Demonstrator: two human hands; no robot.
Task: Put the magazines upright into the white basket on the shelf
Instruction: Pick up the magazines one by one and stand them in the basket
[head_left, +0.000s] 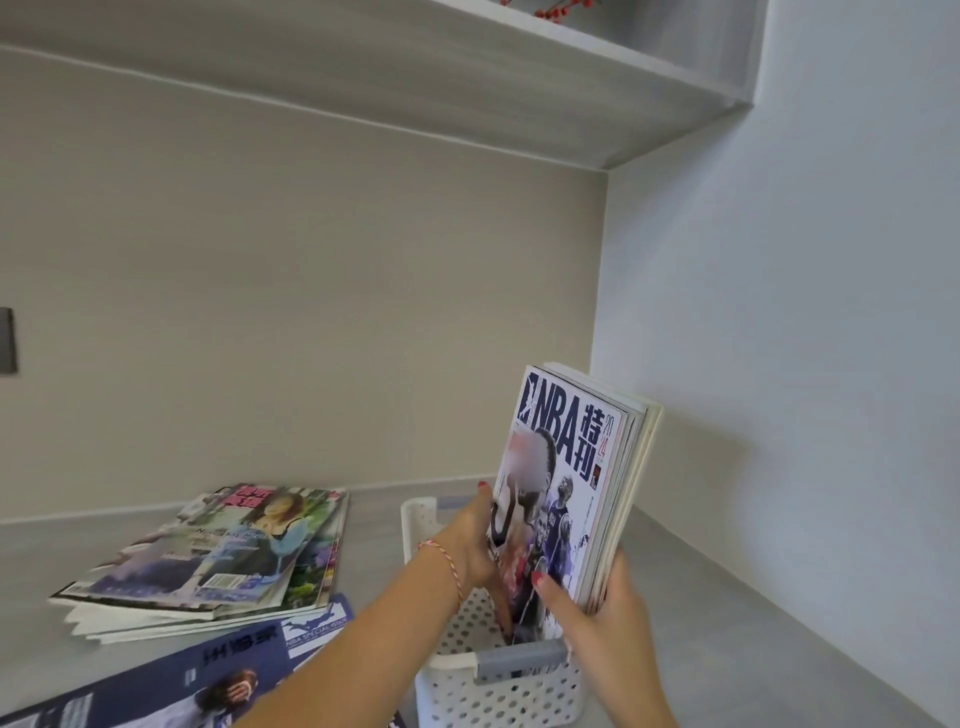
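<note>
A bundle of magazines (576, 467), an NBA cover in front, stands upright with its lower end inside the white perforated basket (498, 696) on the grey shelf. My left hand (475, 540) presses against the bundle's left edge, its fingers reaching down into the basket. Around the bundle's right edge my right hand (602, 618) grips, thumb on the cover. To the left, a stack of magazines (223, 561) lies flat. A blue magazine (171, 686) lies flat at the front, partly under my left forearm.
The basket has a grey handle (519, 662) on its near rim. A white side wall (779, 364) rises close to the basket's right. An upper shelf (467, 78) hangs overhead. A dark wall plate (6, 340) sits at the far left.
</note>
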